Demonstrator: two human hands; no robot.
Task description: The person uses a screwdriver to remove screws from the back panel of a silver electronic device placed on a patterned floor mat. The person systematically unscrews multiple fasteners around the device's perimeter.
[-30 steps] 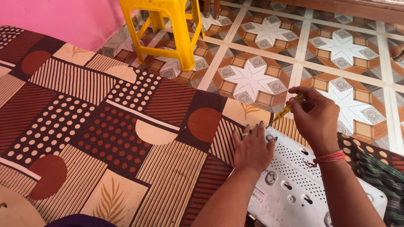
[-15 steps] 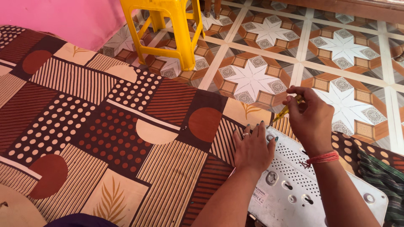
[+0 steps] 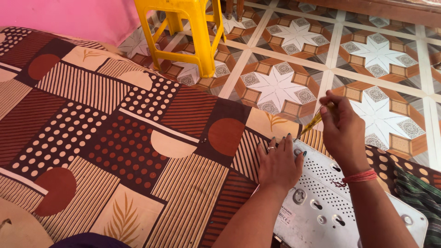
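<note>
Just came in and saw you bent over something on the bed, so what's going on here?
A person is working on a flat white perforated plastic panel lying on a brown patterned bedsheet. The left hand lies flat on the panel's top edge, steadying it. The right hand grips a slim yellow-handled screwdriver, its tip angled down at the panel's upper corner beside the left fingertips. A yellow plastic stool stands on the tiled floor.
</note>
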